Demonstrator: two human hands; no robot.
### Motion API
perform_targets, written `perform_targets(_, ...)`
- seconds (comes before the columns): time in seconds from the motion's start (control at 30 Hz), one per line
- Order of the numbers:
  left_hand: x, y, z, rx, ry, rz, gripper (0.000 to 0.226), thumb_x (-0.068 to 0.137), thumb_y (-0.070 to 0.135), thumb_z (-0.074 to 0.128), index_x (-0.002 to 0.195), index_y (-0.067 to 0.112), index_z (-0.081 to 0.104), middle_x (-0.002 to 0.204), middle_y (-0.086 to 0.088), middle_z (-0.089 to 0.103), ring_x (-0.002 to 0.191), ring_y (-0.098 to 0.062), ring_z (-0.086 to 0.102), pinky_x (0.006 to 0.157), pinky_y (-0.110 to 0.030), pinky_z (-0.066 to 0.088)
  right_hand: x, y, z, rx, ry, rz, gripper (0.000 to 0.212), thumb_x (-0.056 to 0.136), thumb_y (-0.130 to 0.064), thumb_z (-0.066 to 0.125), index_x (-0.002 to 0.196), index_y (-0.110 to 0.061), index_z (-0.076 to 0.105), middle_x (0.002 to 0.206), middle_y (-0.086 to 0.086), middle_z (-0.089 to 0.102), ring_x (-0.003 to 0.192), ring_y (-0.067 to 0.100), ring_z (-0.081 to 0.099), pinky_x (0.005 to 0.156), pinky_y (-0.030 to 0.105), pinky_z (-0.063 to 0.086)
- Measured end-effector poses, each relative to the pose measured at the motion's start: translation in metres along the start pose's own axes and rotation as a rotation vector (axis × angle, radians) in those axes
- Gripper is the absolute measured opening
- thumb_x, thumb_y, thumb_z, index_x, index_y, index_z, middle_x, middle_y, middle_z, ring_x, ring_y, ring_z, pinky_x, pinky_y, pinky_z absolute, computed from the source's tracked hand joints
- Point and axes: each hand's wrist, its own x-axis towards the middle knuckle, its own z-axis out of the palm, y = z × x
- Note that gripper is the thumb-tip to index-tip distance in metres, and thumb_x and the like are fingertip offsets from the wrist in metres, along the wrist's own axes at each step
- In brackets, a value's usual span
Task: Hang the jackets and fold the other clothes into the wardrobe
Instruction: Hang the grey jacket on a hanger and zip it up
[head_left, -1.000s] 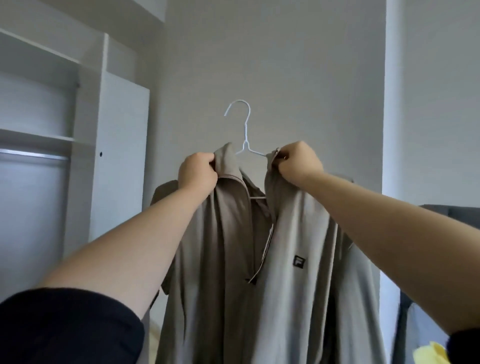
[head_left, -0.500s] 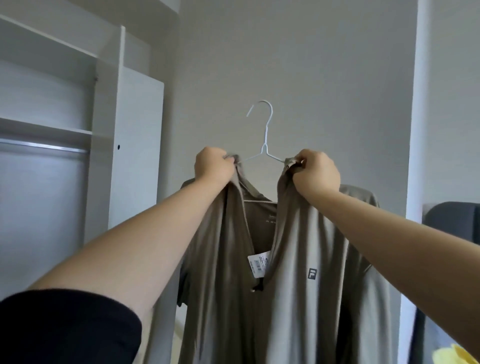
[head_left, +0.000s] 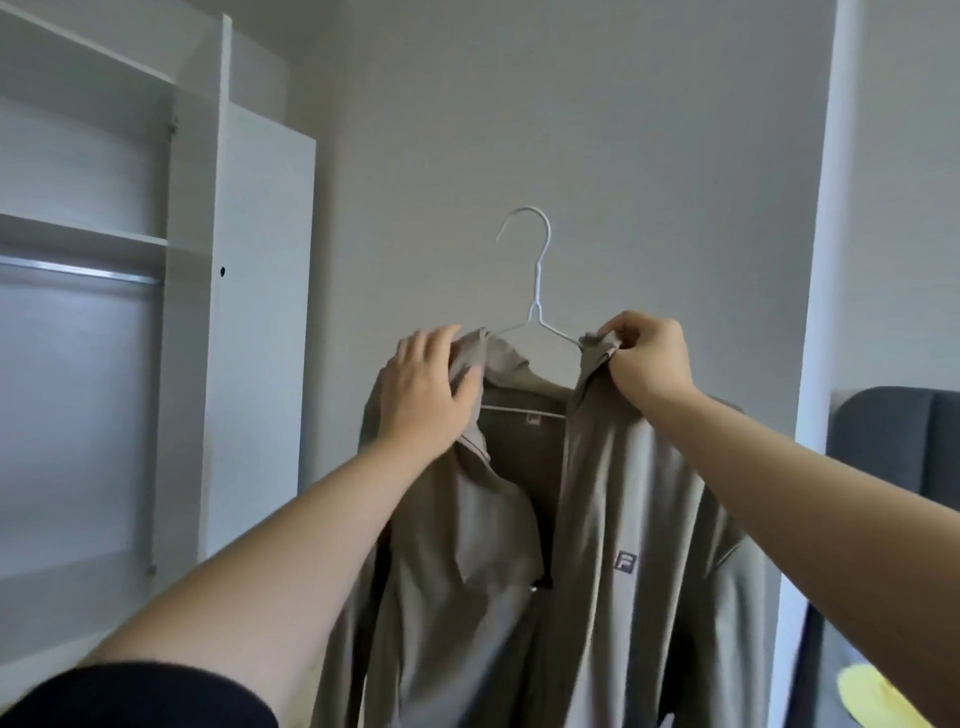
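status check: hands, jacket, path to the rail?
Right hand pinches collar; left hand lies flat on the other shoulder. Jacket on white hanger, zip open, not yet hung. Wardrobe rail at left, nothing visible in the way.

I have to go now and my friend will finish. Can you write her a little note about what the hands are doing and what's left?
Left hand: open, fingers flat on the jacket's left shoulder.
Right hand: pinching the collar by the white hanger.
Done: jacket is on the hanger, front open.
Left: hook it on the wardrobe rail to the left, then fold the other clothes.
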Motion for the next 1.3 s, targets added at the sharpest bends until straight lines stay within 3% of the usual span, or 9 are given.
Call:
perform_targets(0.1, 0.024, -0.008, -0.002, 0.094, -0.253, -0.006, 0.04, 0.097, 0.033, 0.047, 0.131, 0.014, 0.048, 0.134, -0.011, 0.052, 0.124, -0.032, 0.044, 0.101, -0.038, 0.035, -0.008, 0.005, 0.002, 0.074, -0.054, -0.047, 0.037, 0.083, 0.005, 0.051, 0.063, -0.024, 0.06, 0.056, -0.029, 0.063, 0.056, -0.01, 0.059, 0.052, 0.005, 0.041)
perform_targets(0.2, 0.034, -0.011, 0.0, 0.113, -0.456, -0.073, 0.019, 0.098, 0.027, 0.046, 0.092, 0.012, 0.055, 0.104, -0.016, 0.062, 0.101, -0.036, 0.056, 0.075, -0.034, 0.039, -0.014, 0.01, 0.0, 0.065, -0.084, -0.08, 0.038, 0.083, 0.006, 0.05, 0.064, -0.026, 0.06, 0.053, -0.027, 0.062, 0.055, -0.014, 0.058, 0.053, 0.003, 0.04)
perform_targets(0.43, 0.035, -0.01, -0.001, 0.081, -0.261, -0.129, 0.024, 0.095, 0.025, 0.051, 0.074, 0.013, 0.05, 0.092, -0.017, 0.062, 0.087, -0.038, 0.054, 0.065, -0.034, 0.035, 0.004, 0.016, -0.039, 0.024, 0.007, 0.222, 0.031, 0.083, -0.011, 0.044, 0.063, -0.02, 0.067, 0.075, 0.001, 0.063, 0.073, 0.019, 0.055, 0.061, 0.024, 0.041)
perform_targets(0.57, 0.03, -0.004, 0.004, 0.098, -0.227, -0.144, 0.03, 0.095, 0.025, 0.051, 0.069, 0.014, 0.042, 0.084, -0.016, 0.059, 0.081, -0.038, 0.051, 0.062, -0.035, 0.033, 0.005, 0.023, -0.049, -0.335, -0.236, 0.133, 0.037, 0.091, -0.042, 0.054, 0.077, -0.01, 0.068, 0.074, 0.004, 0.059, 0.065, 0.017, 0.049, 0.057, 0.027, 0.035)
perform_targets(0.7, 0.021, 0.002, 0.01, 0.108, -0.219, -0.141, 0.028, 0.096, 0.025, 0.051, 0.071, 0.017, 0.042, 0.086, -0.019, 0.061, 0.082, -0.04, 0.053, 0.061, -0.034, 0.031, -0.001, 0.023, -0.042, -0.687, -0.414, -0.068, 0.007, 0.084, -0.018, 0.065, 0.086, -0.016, 0.071, 0.081, 0.0, 0.062, 0.08, 0.021, 0.057, 0.068, 0.025, 0.04)
perform_targets(0.83, 0.009, 0.003, 0.013, 0.11, -0.217, -0.095, 0.026, 0.096, 0.025, 0.051, 0.073, 0.016, 0.044, 0.084, -0.019, 0.061, 0.076, -0.039, 0.05, 0.059, -0.033, 0.029, -0.002, 0.025, -0.042, -0.857, -0.462, -0.072, 0.019, 0.08, -0.004, 0.059, 0.071, -0.019, 0.063, 0.078, 0.003, 0.063, 0.085, 0.029, 0.062, 0.065, 0.026, 0.042)
perform_targets(1.03, -0.004, 0.0, 0.019, 0.075, -0.255, 0.024, 0.029, 0.097, 0.021, 0.051, 0.071, 0.015, 0.038, 0.065, -0.01, 0.048, 0.065, -0.033, 0.042, 0.054, -0.034, 0.026, -0.001, 0.014, -0.034, -0.353, -0.142, -0.054, 0.026, 0.079, 0.004, 0.052, 0.064, -0.016, 0.061, 0.07, 0.001, 0.061, 0.068, 0.018, 0.054, 0.059, 0.022, 0.038)
perform_targets(1.2, -0.003, -0.002, 0.023, -0.085, -0.27, -0.063, 0.042, 0.093, 0.015, 0.056, 0.062, 0.018, 0.029, 0.059, -0.006, 0.041, 0.064, -0.031, 0.042, 0.057, -0.036, 0.032, 0.007, 0.013, -0.049, -0.186, -0.73, 0.358, 0.029, 0.09, -0.01, 0.055, 0.061, -0.006, 0.056, 0.051, 0.006, 0.048, 0.044, 0.016, 0.043, 0.042, 0.021, 0.035)
perform_targets(1.3, -0.009, 0.004, 0.027, -0.201, -0.302, -0.051, 0.048, 0.091, 0.01, 0.058, 0.058, 0.02, 0.025, 0.053, 0.001, 0.032, 0.061, -0.026, 0.036, 0.056, -0.034, 0.021, 0.018, 0.019, -0.054, -0.136, -0.732, 0.415, 0.036, 0.096, -0.023, 0.054, 0.064, -0.006, 0.059, 0.05, 0.004, 0.049, 0.041, 0.014, 0.042, 0.045, 0.024, 0.036)
